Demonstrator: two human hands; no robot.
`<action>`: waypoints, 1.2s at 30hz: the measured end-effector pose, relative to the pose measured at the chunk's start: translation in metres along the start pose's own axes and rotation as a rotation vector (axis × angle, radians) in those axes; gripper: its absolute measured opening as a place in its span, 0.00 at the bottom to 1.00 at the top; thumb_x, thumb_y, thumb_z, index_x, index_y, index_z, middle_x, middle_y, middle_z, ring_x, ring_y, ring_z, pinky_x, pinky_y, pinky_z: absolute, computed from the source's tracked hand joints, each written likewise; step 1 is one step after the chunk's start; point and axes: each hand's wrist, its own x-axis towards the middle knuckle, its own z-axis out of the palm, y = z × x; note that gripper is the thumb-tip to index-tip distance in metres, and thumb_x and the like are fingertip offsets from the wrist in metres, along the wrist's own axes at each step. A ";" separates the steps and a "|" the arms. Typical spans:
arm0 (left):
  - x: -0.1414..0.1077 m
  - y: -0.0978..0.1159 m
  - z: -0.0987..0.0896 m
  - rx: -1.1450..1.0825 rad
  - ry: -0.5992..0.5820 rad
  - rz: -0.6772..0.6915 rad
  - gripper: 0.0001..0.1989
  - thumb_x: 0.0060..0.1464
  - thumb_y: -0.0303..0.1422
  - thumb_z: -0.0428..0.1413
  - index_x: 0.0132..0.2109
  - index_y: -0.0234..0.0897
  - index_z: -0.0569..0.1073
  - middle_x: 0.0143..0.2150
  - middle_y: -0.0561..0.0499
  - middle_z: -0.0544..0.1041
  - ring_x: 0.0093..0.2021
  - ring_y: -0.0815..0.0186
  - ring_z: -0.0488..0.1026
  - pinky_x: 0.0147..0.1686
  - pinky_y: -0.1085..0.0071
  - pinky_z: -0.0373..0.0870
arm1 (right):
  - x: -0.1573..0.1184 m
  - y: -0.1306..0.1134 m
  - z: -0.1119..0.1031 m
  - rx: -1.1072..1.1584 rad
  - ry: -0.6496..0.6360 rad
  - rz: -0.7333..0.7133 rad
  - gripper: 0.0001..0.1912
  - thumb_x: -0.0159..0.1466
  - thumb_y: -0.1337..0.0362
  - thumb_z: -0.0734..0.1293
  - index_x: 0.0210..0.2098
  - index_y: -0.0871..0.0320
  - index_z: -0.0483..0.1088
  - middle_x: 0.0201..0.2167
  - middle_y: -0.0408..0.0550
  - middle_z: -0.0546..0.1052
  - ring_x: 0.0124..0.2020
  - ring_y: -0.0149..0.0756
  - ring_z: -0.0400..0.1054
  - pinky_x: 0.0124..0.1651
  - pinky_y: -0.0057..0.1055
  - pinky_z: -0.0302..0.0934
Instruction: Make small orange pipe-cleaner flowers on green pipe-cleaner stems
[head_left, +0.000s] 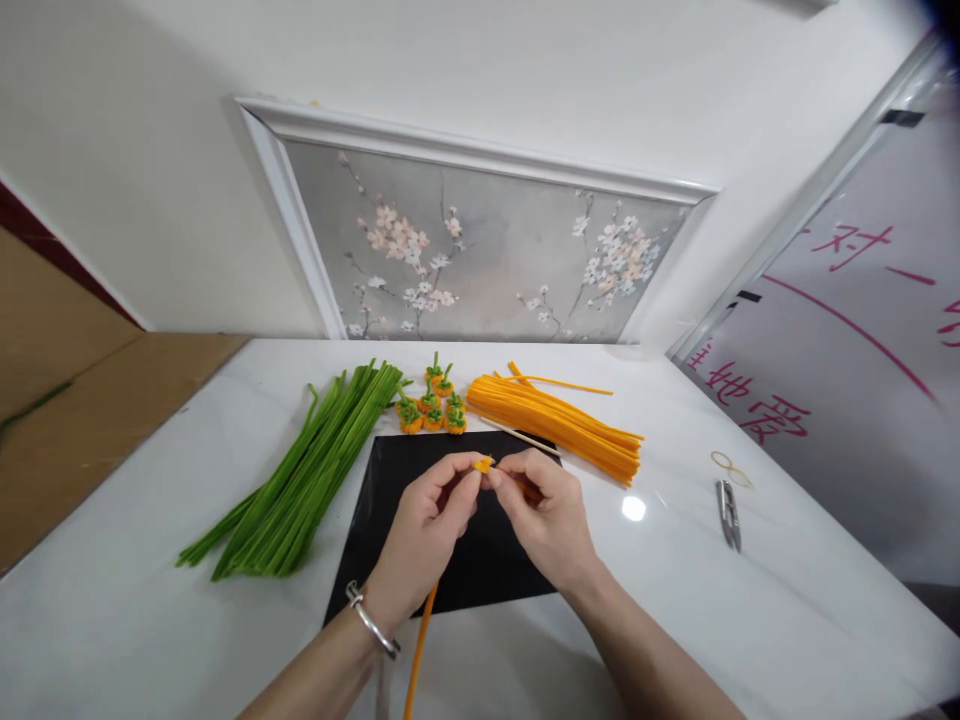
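Observation:
Over the black mat (360, 540), both my hands meet with fingertips pinched on a small piece of orange pipe cleaner (484, 465). My left hand (431, 515), with a silver bangle at its wrist, is closed on it. A long orange tail (421, 650) hangs from under that hand toward me. Closed on the same piece from the other side is my right hand (547, 515); the part between my fingers is mostly hidden. Beyond the mat stand several small orange pumpkin shapes (431, 405) with green stems, made of the same fuzzy material.
A bundle of green pipe cleaners (315, 470) lies on the left, a bundle of orange pipe cleaners (559, 420) at the back right. A thin stick (521, 436) rests by the mat's far edge. Thread snips (727, 515) and rubber bands (731, 468) are on the right of the white table (675, 620).

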 end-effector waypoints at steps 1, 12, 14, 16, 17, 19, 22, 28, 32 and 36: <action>0.000 -0.001 0.000 0.007 0.004 0.002 0.11 0.58 0.39 0.54 0.44 0.38 0.72 0.25 0.56 0.65 0.21 0.74 0.55 0.19 0.77 0.52 | 0.000 0.000 0.000 -0.005 -0.001 0.005 0.08 0.64 0.63 0.63 0.30 0.58 0.71 0.25 0.44 0.72 0.25 0.30 0.64 0.28 0.27 0.58; 0.001 -0.006 0.003 0.015 0.047 -0.017 0.12 0.59 0.40 0.53 0.34 0.36 0.71 0.20 0.59 0.58 0.20 0.74 0.51 0.18 0.77 0.48 | -0.003 0.006 0.005 0.106 0.007 0.026 0.07 0.62 0.67 0.65 0.40 0.56 0.72 0.32 0.45 0.75 0.32 0.32 0.70 0.34 0.27 0.65; 0.001 -0.006 0.003 0.033 0.042 -0.009 0.14 0.59 0.41 0.52 0.32 0.35 0.70 0.20 0.59 0.58 0.20 0.75 0.50 0.18 0.77 0.47 | -0.002 0.006 0.005 0.123 0.018 -0.008 0.07 0.62 0.69 0.66 0.39 0.55 0.74 0.34 0.45 0.76 0.34 0.32 0.71 0.35 0.27 0.65; 0.001 -0.005 0.004 0.061 0.046 0.004 0.14 0.60 0.40 0.52 0.30 0.35 0.70 0.19 0.60 0.57 0.20 0.75 0.50 0.19 0.77 0.48 | -0.001 0.006 0.005 0.147 0.036 -0.016 0.07 0.61 0.70 0.67 0.36 0.55 0.76 0.34 0.46 0.76 0.35 0.32 0.71 0.35 0.27 0.66; 0.001 -0.005 0.004 0.079 0.049 0.011 0.15 0.60 0.40 0.52 0.30 0.35 0.70 0.19 0.60 0.57 0.19 0.75 0.50 0.19 0.77 0.48 | -0.001 0.006 0.005 0.160 0.049 -0.014 0.07 0.60 0.70 0.67 0.35 0.54 0.77 0.34 0.46 0.76 0.35 0.32 0.71 0.35 0.26 0.66; 0.001 -0.005 0.004 0.128 0.052 0.026 0.15 0.60 0.40 0.51 0.29 0.35 0.70 0.20 0.59 0.59 0.20 0.74 0.51 0.19 0.77 0.50 | -0.001 0.007 0.005 0.175 0.063 -0.003 0.07 0.60 0.71 0.68 0.34 0.54 0.77 0.34 0.46 0.76 0.34 0.32 0.71 0.35 0.26 0.66; 0.001 -0.005 0.003 0.219 0.055 0.058 0.15 0.61 0.39 0.50 0.30 0.35 0.71 0.20 0.58 0.61 0.21 0.73 0.55 0.21 0.76 0.52 | -0.003 0.009 0.006 0.190 0.061 0.021 0.08 0.60 0.71 0.68 0.34 0.54 0.78 0.35 0.46 0.75 0.35 0.32 0.71 0.35 0.27 0.67; -0.001 -0.006 0.000 0.346 0.031 0.132 0.11 0.61 0.35 0.49 0.35 0.36 0.73 0.24 0.56 0.68 0.24 0.71 0.62 0.24 0.76 0.58 | -0.005 0.011 0.008 0.308 0.022 0.099 0.06 0.60 0.70 0.67 0.36 0.55 0.75 0.37 0.45 0.72 0.30 0.30 0.72 0.26 0.25 0.66; -0.002 -0.008 0.000 0.377 0.024 0.130 0.10 0.61 0.34 0.49 0.41 0.37 0.73 0.27 0.55 0.71 0.24 0.71 0.64 0.25 0.76 0.60 | -0.005 0.011 0.008 0.309 0.015 0.098 0.04 0.61 0.70 0.66 0.33 0.56 0.73 0.32 0.44 0.72 0.29 0.30 0.71 0.24 0.24 0.64; -0.002 -0.009 0.001 0.335 0.010 0.113 0.08 0.62 0.35 0.48 0.43 0.39 0.69 0.28 0.56 0.71 0.23 0.72 0.63 0.25 0.76 0.61 | -0.006 0.013 0.008 0.284 -0.024 0.122 0.02 0.62 0.68 0.66 0.33 0.56 0.71 0.29 0.43 0.72 0.30 0.31 0.70 0.24 0.24 0.62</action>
